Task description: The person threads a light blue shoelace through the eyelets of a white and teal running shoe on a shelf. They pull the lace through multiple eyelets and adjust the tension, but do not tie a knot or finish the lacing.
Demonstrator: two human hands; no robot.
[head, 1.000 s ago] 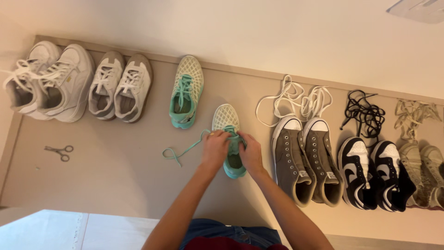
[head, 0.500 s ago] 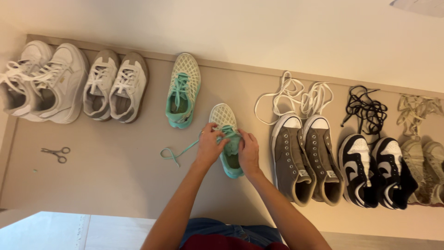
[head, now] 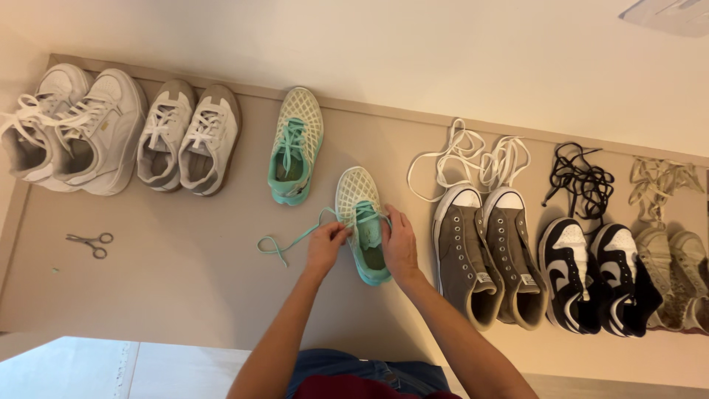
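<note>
A teal and cream mesh sneaker (head: 360,193) lies in the middle of the beige surface. My left hand (head: 326,247) pinches its teal lace (head: 289,242), which trails off to the left in a loose loop. My right hand (head: 399,244) rests against the shoe's right side and holds it near the eyelets. The matching teal sneaker (head: 297,145) sits farther back and to the left, laced.
Two pairs of white sneakers (head: 118,129) stand at the back left. Small scissors (head: 90,242) lie at the left. Grey high-tops (head: 489,251) with loose white laces (head: 470,157), black-and-white sneakers (head: 594,270) with a black lace (head: 583,181), and beige shoes (head: 676,270) stand at the right.
My left hand has slid down and left off the shoe, drawing the teal lace out sideways. My right hand stays on the shoe's right side.
</note>
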